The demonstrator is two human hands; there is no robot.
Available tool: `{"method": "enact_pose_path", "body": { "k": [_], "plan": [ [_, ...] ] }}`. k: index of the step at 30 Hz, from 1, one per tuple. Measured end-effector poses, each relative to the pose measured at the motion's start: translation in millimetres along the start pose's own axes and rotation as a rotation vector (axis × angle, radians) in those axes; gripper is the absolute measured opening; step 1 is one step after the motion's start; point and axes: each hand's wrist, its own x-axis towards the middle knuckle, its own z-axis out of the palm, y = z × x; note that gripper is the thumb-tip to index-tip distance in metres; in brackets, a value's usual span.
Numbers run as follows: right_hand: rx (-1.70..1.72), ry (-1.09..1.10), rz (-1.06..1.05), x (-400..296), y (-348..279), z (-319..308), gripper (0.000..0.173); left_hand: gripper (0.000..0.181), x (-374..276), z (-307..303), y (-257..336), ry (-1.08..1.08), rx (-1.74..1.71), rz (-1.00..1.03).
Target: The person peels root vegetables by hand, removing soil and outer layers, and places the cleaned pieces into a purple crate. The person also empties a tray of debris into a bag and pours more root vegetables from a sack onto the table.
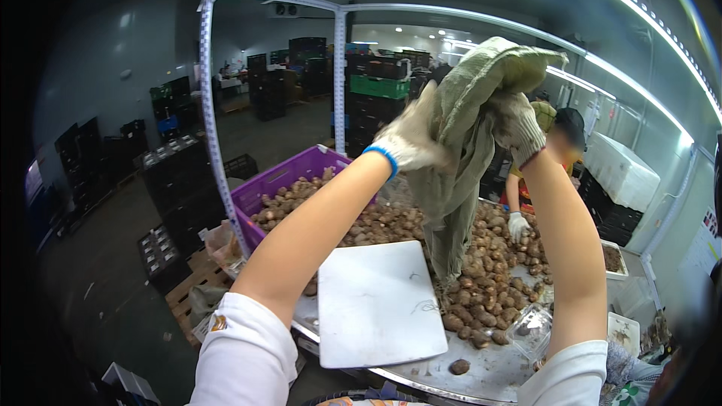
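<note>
A grey-green woven sack point(459, 141) hangs upside down in front of me, its lower end just above a heap of small brown taro corms point(485, 270). My right hand point(516, 124), in a knitted work glove, grips the sack high on its right side. Against the sack's left side is my left hand point(409, 132), in a white glove with a blue cuff. Motion blurs its fingers, and whether they grasp the cloth is unclear. Below the hands, a white square plate point(381, 304) lies at the near edge of the metal table point(485, 372).
A purple crate point(242, 203) of corms stands at the left, beside a metal frame post point(208, 101). Across the table, a co-worker's gloved hand point(518, 227) touches the heap. A clear plastic container point(530, 330) lies near my right arm. One loose corm point(459, 367) sits in front.
</note>
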Motion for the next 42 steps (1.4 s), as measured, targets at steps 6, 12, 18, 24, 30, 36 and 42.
{"method": "enact_pose_path", "body": {
  "k": [6,12,18,24,30,36,42],
  "plan": [
    [-0.324,-0.024,-0.465,110,44,-110,0.037,0.121,9,127,-29,-0.168,-0.434,-0.305],
    [-1.597,0.41,-0.602,26,-9,-72,0.035,0.085,39,163,-34,0.119,-0.88,-0.237],
    [-1.422,0.197,-0.197,10,-20,-202,0.047,0.035,94,52,-46,0.207,0.38,-0.091],
    [-1.23,0.492,0.108,1,-25,-199,0.044,0.026,138,-13,-13,0.189,0.866,-0.173],
    [-1.199,0.728,-0.149,-15,-53,-170,0.026,0.021,182,-68,33,0.465,0.509,0.031],
    [-1.285,0.527,0.175,-33,-40,-201,0.058,0.023,181,-84,52,-0.038,0.819,0.274],
    [-1.378,0.343,-0.385,-14,-59,-278,0.027,0.034,202,-84,63,-0.392,0.669,0.05]
  ]
}}
